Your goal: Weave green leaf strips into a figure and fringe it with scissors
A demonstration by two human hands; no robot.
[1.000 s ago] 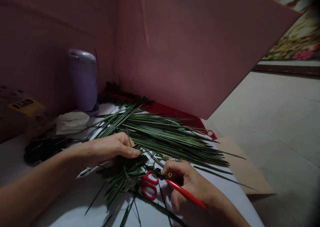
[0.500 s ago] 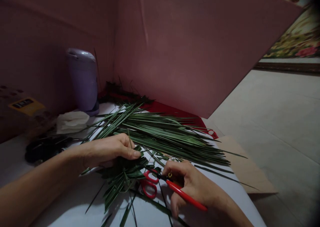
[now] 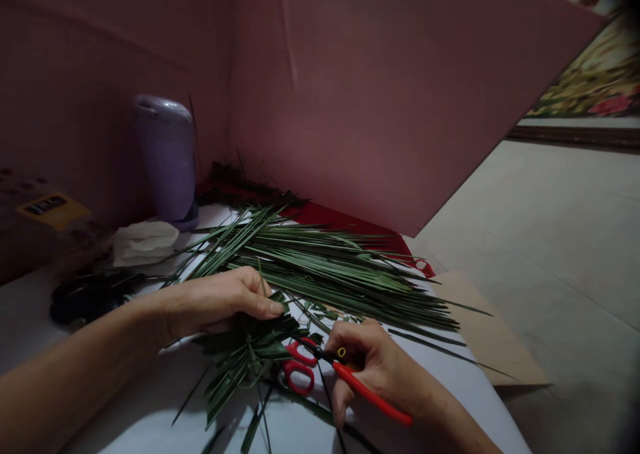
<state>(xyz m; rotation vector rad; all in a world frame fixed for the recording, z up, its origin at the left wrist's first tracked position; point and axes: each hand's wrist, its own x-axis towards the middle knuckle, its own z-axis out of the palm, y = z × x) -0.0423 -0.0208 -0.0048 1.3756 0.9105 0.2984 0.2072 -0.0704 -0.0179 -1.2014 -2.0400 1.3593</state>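
My left hand (image 3: 235, 301) is closed around a bunch of folded green leaf strips (image 3: 247, 351), thumb on top. A thin stem sticks up by its fingers. My right hand (image 3: 373, 361) holds red-handled pliers (image 3: 370, 394) with dark jaws pointing left at the bunch's right side; the tips are hard to make out among the leaves. A small yellow ring shows near the pivot. Just under the jaws lie the red finger loops of scissors (image 3: 299, 378), their blades hidden by the leaves.
Long green leaves (image 3: 325, 261) are piled across the white table (image 3: 145, 407). A purple container (image 3: 167, 157), folded white tissue (image 3: 145, 244) and a dark object (image 3: 95, 297) stand at the left. Behind is a pink panel (image 3: 350, 101); a brown board (image 3: 500, 341) lies beyond the right edge.
Both hands stay nearly in place. My right thumb has shifted slightly left and up beside the pliers' handle, and the handle has moved very slightly. The left hand keeps its grip on the leaves.
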